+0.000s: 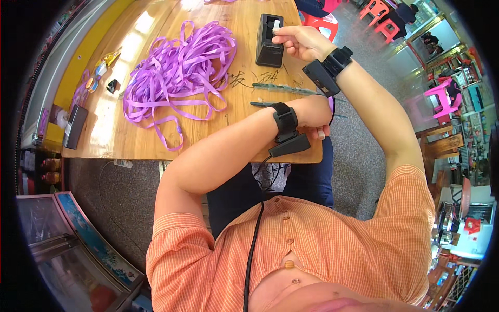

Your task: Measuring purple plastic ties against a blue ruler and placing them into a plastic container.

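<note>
At the table's far right, my right hand (299, 42) is closed in a pinch beside a black plastic box (270, 55) with slots in its top. A small white piece (276, 24) shows at its fingertips; whether they hold it or wear it is unclear. My left hand (315, 112) is bent over the near right table corner with its fingers curled under. A bit of purple strip (331, 104) shows beside it, and what it grips is hidden. Left of both hands lies a large tangled heap of purple ribbon (182, 73).
Greenish thin strips (278, 87) and a dark pointed tool (258, 104) lie on the wooden table (208, 140) near my left hand. A dark box (76, 126) and small items sit at the left edge. Red stools (387, 30) stand on the floor beyond.
</note>
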Action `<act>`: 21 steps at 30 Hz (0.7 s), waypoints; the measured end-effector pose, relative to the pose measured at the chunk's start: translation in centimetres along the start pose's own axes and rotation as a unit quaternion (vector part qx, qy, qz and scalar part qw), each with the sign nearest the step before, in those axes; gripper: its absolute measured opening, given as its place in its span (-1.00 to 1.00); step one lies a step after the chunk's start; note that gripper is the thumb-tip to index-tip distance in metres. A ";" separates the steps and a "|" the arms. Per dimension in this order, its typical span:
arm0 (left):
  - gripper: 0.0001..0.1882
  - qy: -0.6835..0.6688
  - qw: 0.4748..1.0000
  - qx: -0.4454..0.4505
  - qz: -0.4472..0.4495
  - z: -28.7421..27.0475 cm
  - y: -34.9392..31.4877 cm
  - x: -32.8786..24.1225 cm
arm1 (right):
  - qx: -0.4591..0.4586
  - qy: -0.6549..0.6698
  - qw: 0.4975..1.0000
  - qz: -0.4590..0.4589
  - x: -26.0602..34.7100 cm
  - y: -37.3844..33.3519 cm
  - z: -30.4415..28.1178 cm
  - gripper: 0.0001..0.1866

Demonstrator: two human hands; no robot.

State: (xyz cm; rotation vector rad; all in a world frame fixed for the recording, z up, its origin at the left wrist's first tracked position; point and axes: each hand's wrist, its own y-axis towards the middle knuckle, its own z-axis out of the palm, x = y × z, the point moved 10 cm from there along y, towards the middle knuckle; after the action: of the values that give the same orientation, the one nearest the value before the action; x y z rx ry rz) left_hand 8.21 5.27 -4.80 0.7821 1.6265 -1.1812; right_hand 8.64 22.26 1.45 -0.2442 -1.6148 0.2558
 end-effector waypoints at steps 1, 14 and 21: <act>-0.69 0.000 1.000 0.001 0.002 0.0 0.1 0.0 | 0.013 0.017 1.000 -0.013 0.3 -0.1 0.1 -0.79; -0.56 -0.021 1.000 0.007 -0.013 0.4 -1.3 -0.2 | 0.058 0.047 0.997 0.029 -3.0 -6.6 3.2 -0.81; -0.55 -0.063 0.998 -0.018 0.006 0.2 -1.5 -0.9 | 0.034 0.027 0.995 0.087 -4.4 -5.4 2.4 -0.84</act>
State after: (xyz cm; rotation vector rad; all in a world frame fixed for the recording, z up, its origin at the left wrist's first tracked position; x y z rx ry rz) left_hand 7.30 4.60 -3.48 0.6801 1.5339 -1.1660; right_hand 6.51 15.78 -1.16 -0.3369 -1.5304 0.4336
